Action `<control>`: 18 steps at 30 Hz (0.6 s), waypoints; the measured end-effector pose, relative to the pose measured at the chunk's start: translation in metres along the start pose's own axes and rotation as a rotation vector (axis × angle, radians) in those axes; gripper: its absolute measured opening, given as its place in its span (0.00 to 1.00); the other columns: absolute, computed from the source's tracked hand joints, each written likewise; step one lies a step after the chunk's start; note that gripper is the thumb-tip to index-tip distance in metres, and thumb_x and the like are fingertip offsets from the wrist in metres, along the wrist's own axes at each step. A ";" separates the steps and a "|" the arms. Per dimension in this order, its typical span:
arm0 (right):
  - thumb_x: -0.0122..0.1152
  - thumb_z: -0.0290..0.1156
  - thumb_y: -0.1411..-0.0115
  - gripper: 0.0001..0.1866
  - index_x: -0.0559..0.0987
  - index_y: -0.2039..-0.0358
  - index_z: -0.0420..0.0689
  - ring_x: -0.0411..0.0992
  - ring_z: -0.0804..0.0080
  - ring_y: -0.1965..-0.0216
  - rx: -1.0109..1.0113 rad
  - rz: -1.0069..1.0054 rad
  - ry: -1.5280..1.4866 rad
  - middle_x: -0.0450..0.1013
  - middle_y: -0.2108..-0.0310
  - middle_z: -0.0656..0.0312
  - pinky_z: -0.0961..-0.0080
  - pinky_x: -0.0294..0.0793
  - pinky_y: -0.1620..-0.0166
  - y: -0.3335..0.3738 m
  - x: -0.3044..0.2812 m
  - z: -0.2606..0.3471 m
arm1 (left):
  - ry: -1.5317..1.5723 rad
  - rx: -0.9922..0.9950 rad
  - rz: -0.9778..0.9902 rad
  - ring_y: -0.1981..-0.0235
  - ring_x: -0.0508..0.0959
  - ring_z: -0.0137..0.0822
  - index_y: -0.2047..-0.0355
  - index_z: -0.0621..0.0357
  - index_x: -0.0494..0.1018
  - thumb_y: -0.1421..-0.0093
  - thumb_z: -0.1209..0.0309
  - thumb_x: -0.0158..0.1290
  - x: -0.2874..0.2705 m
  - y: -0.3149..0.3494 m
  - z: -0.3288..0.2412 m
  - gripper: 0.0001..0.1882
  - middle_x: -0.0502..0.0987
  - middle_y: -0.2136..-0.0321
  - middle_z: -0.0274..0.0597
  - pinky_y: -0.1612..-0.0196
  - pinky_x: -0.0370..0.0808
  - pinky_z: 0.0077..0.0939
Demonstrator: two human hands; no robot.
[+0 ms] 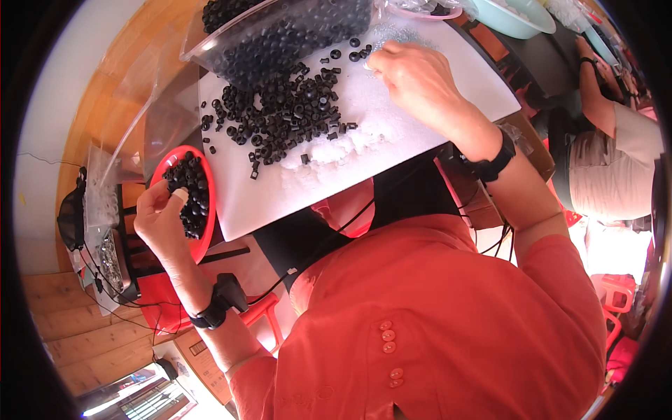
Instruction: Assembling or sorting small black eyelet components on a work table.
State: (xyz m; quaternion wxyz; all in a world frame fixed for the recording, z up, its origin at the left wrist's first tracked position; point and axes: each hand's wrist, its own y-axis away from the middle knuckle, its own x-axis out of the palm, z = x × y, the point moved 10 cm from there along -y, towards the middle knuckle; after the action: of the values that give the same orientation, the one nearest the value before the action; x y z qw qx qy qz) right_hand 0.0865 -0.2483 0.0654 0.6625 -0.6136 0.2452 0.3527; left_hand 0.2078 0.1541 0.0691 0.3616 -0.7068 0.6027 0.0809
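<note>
Holding my left hand (162, 210) over the round red plastic bowl (207, 231) of small black rubber caps (190, 192), I keep its fingers curled, pinching something too small to tell. My right hand (413, 77) rests half-closed on the white board surface (448, 91), fingertips touching tiny clear plastic pieces (364, 133) beside the black pile (287, 115).
</note>
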 end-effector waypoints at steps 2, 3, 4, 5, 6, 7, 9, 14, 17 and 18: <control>0.55 0.21 0.48 0.06 0.80 0.70 0.41 0.77 0.53 0.64 -0.056 0.168 0.097 0.76 0.63 0.57 0.56 0.75 0.64 -0.005 0.022 0.005 | -0.002 0.149 0.014 0.67 0.77 0.29 0.61 0.64 0.80 0.51 0.81 0.62 0.016 0.008 -0.041 0.14 0.79 0.67 0.37 0.64 0.75 0.21; 0.55 0.21 0.48 0.06 0.80 0.70 0.41 0.77 0.53 0.64 -0.050 0.166 0.097 0.76 0.63 0.57 0.56 0.75 0.64 -0.005 0.024 0.006 | 0.006 0.296 0.026 0.63 0.77 0.30 0.61 0.63 0.81 0.51 0.82 0.61 0.029 0.017 -0.071 0.14 0.79 0.64 0.37 0.60 0.75 0.22; 0.56 0.20 0.50 0.07 0.79 0.69 0.40 0.76 0.53 0.62 -0.036 0.223 0.124 0.75 0.63 0.56 0.57 0.75 0.63 -0.003 0.035 0.003 | 0.133 0.266 0.145 0.59 0.76 0.27 0.62 0.63 0.81 0.49 0.81 0.60 0.052 0.020 -0.078 0.12 0.79 0.61 0.34 0.54 0.72 0.21; 0.56 0.19 0.52 0.08 0.77 0.69 0.40 0.76 0.54 0.60 -0.025 0.281 0.148 0.74 0.63 0.56 0.59 0.75 0.62 -0.001 0.044 0.000 | 0.103 0.342 0.203 0.60 0.76 0.27 0.62 0.61 0.81 0.49 0.82 0.61 0.072 0.026 -0.099 0.12 0.79 0.62 0.34 0.56 0.73 0.21; 0.56 0.19 0.52 0.08 0.77 0.69 0.40 0.76 0.54 0.60 -0.030 0.277 0.138 0.74 0.63 0.56 0.59 0.75 0.62 -0.004 0.043 0.002 | 0.105 0.388 0.299 0.60 0.76 0.29 0.62 0.59 0.82 0.48 0.80 0.61 0.090 0.031 -0.112 0.12 0.80 0.62 0.35 0.57 0.72 0.22; 0.56 0.19 0.52 0.08 0.77 0.69 0.39 0.76 0.53 0.60 -0.030 0.305 0.132 0.74 0.62 0.54 0.58 0.76 0.62 -0.004 0.044 0.002 | 0.101 0.437 0.367 0.59 0.75 0.30 0.63 0.59 0.81 0.47 0.77 0.60 0.109 0.037 -0.133 0.10 0.80 0.62 0.37 0.59 0.72 0.23; 0.56 0.19 0.52 0.08 0.77 0.69 0.38 0.76 0.53 0.59 -0.025 0.328 0.123 0.74 0.61 0.53 0.58 0.76 0.61 -0.004 0.044 0.002 | 0.024 0.632 0.445 0.60 0.73 0.35 0.66 0.61 0.80 0.47 0.77 0.59 0.148 0.040 -0.160 0.08 0.79 0.66 0.37 0.61 0.72 0.27; 0.55 0.24 0.47 0.08 0.80 0.68 0.38 0.77 0.54 0.61 -0.098 0.231 0.145 0.76 0.64 0.51 0.58 0.76 0.61 -0.001 0.035 0.010 | -0.153 0.839 0.507 0.63 0.71 0.46 0.67 0.61 0.79 0.50 0.77 0.58 0.211 0.036 -0.180 0.09 0.76 0.69 0.42 0.57 0.71 0.35; 0.56 0.26 0.48 0.09 0.80 0.67 0.38 0.77 0.55 0.61 -0.170 0.190 0.127 0.76 0.65 0.51 0.59 0.76 0.61 0.001 0.032 0.017 | -0.266 0.898 0.563 0.61 0.73 0.49 0.71 0.60 0.80 0.52 0.75 0.60 0.230 0.035 -0.180 0.07 0.77 0.68 0.42 0.55 0.75 0.38; 0.56 0.26 0.48 0.09 0.80 0.67 0.38 0.77 0.55 0.61 -0.165 0.189 0.122 0.76 0.65 0.51 0.59 0.76 0.61 0.001 0.031 0.016 | -0.300 0.918 0.581 0.61 0.73 0.49 0.72 0.60 0.79 0.52 0.75 0.61 0.235 0.035 -0.183 0.06 0.77 0.69 0.43 0.56 0.75 0.39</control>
State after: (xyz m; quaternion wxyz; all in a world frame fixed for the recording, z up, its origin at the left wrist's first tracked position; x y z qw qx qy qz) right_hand 0.1040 -0.2272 0.0434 0.5574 -0.6607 0.3118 0.3945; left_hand 0.1787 -0.1441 0.0583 0.6764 -0.2629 0.6880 0.0062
